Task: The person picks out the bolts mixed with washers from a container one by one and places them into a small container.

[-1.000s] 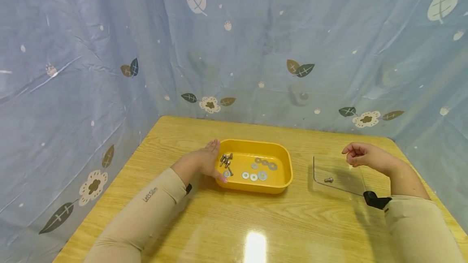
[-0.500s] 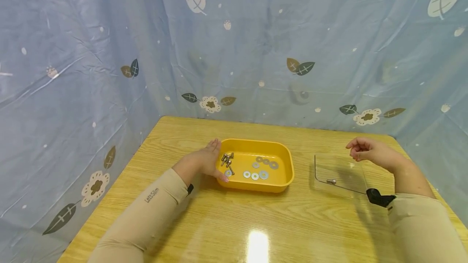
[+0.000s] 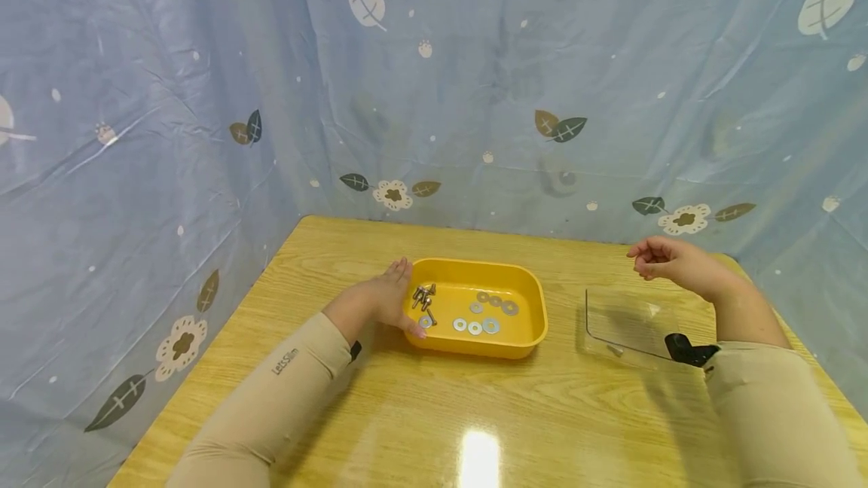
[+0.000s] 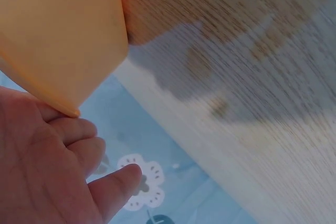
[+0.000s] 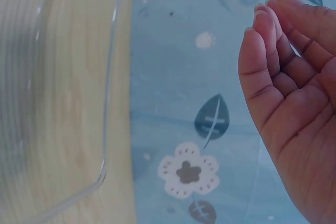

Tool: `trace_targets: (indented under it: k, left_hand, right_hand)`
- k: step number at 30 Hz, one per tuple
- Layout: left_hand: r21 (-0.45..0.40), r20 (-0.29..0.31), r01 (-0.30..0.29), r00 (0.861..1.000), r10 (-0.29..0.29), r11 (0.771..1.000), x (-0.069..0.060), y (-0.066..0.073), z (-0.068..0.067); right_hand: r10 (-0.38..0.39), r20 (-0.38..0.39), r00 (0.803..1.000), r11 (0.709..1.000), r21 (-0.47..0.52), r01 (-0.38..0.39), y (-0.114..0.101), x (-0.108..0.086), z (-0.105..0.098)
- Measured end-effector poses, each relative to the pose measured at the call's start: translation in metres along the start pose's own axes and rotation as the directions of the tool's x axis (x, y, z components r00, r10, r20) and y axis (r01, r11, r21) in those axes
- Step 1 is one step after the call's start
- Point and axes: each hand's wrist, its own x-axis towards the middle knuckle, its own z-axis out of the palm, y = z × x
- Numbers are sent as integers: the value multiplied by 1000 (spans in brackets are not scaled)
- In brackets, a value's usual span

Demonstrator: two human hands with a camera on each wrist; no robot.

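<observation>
Right hand (image 3: 681,269) shifted; likely screw (image 3: 615,350), head view only.

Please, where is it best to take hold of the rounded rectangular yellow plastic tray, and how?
Perhaps pinch the tray by its raised rim at the right end, coming from the right: that end looks free, while the left hand touches the left end.

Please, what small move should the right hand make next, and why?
Probably reach to the yellow tray for one of its screws: the right hand, with nothing visible between its fingers, is by the clear container, where only a single screw shows.
</observation>
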Motion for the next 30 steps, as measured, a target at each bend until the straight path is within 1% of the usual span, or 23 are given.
trace_targets:
  k: [7, 14, 19, 25, 30]
  left_hand:
    - [-17, 9, -1, 1000, 1, 1000, -4, 3, -4]
    - [-39, 5, 7, 1000, -6, 999, -6, 2, -3]
    - [-46, 6, 7, 1000, -7, 999, -5, 2, -1]
    - [-45, 18, -3, 1000, 4, 999, -4, 2, 1]
    - [-48, 6, -1, 1000, 1, 999, -4, 1, 1]
  right_hand:
    - [-29, -7, 1000, 1000, 6, 29, -19, 15, 4]
    - [-65, -5, 998, 997, 43, 65, -31, 31, 16]
    - [-101, -18, 995, 992, 76, 102, -39, 44, 30]
    - [-126, 10, 992, 983, 134, 123, -49, 60, 48]
    - [-144, 18, 989, 979, 150, 139, -61, 73, 61]
